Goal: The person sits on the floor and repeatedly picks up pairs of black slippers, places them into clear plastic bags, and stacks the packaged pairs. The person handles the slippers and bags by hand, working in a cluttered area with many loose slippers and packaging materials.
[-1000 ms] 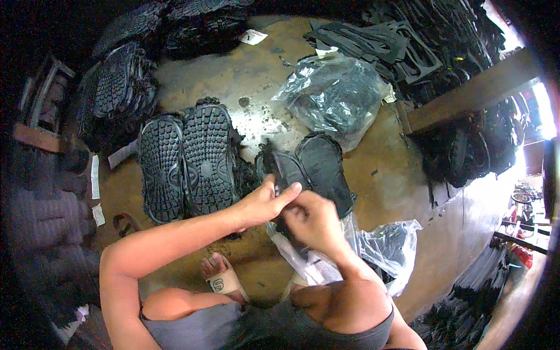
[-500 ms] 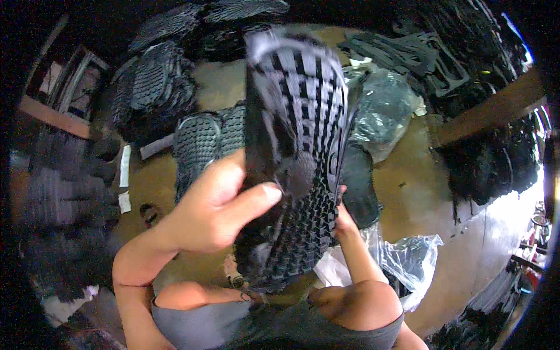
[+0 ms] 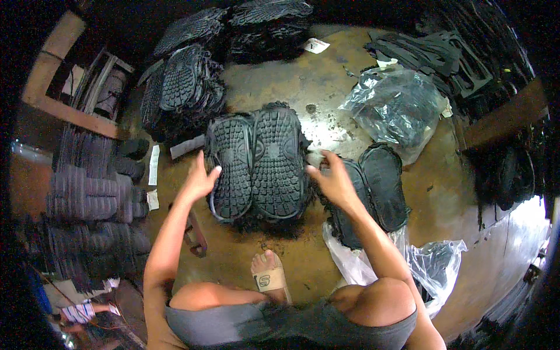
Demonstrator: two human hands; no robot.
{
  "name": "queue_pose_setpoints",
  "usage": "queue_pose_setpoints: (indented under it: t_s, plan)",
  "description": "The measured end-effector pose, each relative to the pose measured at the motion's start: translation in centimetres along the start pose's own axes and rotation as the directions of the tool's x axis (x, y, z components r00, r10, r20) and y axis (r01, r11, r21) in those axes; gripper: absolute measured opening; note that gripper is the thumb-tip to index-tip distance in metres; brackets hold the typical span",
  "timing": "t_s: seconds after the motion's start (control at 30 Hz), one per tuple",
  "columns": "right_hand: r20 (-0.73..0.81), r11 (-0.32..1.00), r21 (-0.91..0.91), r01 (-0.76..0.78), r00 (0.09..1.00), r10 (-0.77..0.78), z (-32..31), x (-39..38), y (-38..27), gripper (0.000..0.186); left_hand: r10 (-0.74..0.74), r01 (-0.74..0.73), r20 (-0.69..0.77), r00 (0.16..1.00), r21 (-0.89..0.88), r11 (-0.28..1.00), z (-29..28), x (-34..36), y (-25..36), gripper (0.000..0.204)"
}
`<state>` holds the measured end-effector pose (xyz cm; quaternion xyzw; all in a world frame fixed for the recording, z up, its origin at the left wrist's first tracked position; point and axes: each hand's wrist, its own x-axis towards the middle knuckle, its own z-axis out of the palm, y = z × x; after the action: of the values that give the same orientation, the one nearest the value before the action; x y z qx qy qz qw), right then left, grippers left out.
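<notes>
A pile of black treaded rubber soles, in two columns with ragged edges, lies on the floor before me. My left hand is open at its left edge, thumb and fingers apart; whether it touches the soles I cannot tell. My right hand is open by the pile's right edge, holding nothing I can see. Smoother black sole pieces lie to the right, partly behind that hand, with clear plastic sheeting below them. My foot in a beige strap sandal is below the pile.
More sole stacks stand at the back and left. A plastic bag of dark pieces and dark flat cut pieces lie back right. Wooden beams are at left and right. A brown sandal lies near my left forearm.
The treaded piece that both hands held up half a second ago is down. My hands have moved apart to either side of the middle pile and opened.
</notes>
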<state>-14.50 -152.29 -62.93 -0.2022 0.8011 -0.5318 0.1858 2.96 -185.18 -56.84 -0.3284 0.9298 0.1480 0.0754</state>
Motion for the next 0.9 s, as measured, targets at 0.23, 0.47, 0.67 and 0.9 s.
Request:
queue_pose_setpoints:
  t_s: [0.23, 0.47, 0.67, 0.9]
  plan:
    - [-0.575, 0.516, -0.564, -0.645, 0.755, 0.316, -11.1, -7.6, 16.4, 0.074, 0.166, -0.197, -0.228, 0.96, -0.121, 0.973, 0.7, 2.5, -2.1, 0.065]
    - [-0.572, 0.402, -0.708, -0.58, 0.806, 0.155, -12.6, -9.0, 14.5, 0.047, 0.535, -0.607, -0.324, 0.78, -0.189, 0.772, -0.9, 0.9, 10.9, 0.05]
    - [-0.243, 0.935, -0.098, -0.342, 0.919, 0.311, -13.1, -9.6, 0.2, 0.021, 0.598, -0.043, 0.465, 0.653, -0.766, 0.642, 1.3, -4.4, 20.7, 0.063]
    - [0.155, 0.996, -0.011, 0.089, 0.984, -0.086, -10.5, -11.4, -9.8, 0.027, 0.561, -0.224, 0.151, 0.814, -0.809, 0.543, 1.4, -7.4, 24.9, 0.058]
